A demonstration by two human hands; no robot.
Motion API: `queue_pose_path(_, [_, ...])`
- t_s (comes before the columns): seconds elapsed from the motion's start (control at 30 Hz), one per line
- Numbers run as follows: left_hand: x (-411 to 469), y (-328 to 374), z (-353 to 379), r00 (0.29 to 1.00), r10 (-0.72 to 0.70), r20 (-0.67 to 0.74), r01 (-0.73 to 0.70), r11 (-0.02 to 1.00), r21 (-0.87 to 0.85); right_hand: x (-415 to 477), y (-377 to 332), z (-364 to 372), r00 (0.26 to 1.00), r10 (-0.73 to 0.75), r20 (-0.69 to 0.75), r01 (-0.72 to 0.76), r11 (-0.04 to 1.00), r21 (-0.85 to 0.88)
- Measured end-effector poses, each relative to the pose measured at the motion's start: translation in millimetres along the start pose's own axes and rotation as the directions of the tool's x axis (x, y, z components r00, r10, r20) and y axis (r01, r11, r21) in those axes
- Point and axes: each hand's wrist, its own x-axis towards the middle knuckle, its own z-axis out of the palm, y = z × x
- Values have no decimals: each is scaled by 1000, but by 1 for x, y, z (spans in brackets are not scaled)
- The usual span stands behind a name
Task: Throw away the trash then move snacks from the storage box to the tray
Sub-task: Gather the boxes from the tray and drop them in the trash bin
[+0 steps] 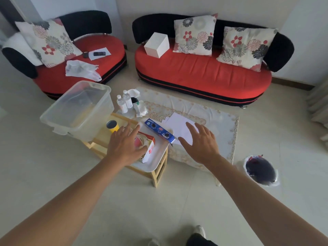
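Red sofa [204, 71]: white box [157, 44] and two floral cushions [195, 35] on the seat. Red armchair [106, 45]: phone [99, 53] on a paper sheet, plastic bag [81, 70]. Cloth-covered low table [218, 119]: two water bottles [124, 101], loose white papers [179, 124].

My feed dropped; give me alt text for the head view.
Both hands are open, fingers spread: the left hand over a red-and-white box on the white tray, the right hand over white papers on the low table. The tray also holds a blue cookie box; a yellow can stands beside the clear storage box, which looks empty.
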Motion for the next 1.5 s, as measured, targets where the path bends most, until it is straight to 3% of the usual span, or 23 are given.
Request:
queue_pose_path(0.27, [30, -18, 76, 994, -105, 41, 108, 990, -88, 56, -27, 60, 997, -29, 72, 23, 997, 73])
queue_pose_path(0.53, [91, -39, 118, 989, -112, 92, 123, 986, -114, 143, -30, 125, 989, -40, 140, 20, 990, 138])
queue_pose_path(0.8, [126, -48, 158, 963, -196, 188, 221, 967, -124, 185, -19, 192, 961, -64, 268, 34, 993, 114])
queue_pose_path(1.0, [132, -51, 189, 946, -187, 265, 222, 969, -110, 206, -14, 232, 964, -29, 263, 7, 996, 84])
queue_pose_path(1.23, [125, -50, 201, 972, -138, 192, 168, 975, -145, 197, -18, 257, 967, -1, 254, -15, 998, 61])
queue_pose_path(1.5, [121, -43, 195, 971, -111, 210, 150, 972, -181, 183, -31, 261, 975, 16, 223, -56, 983, 177])
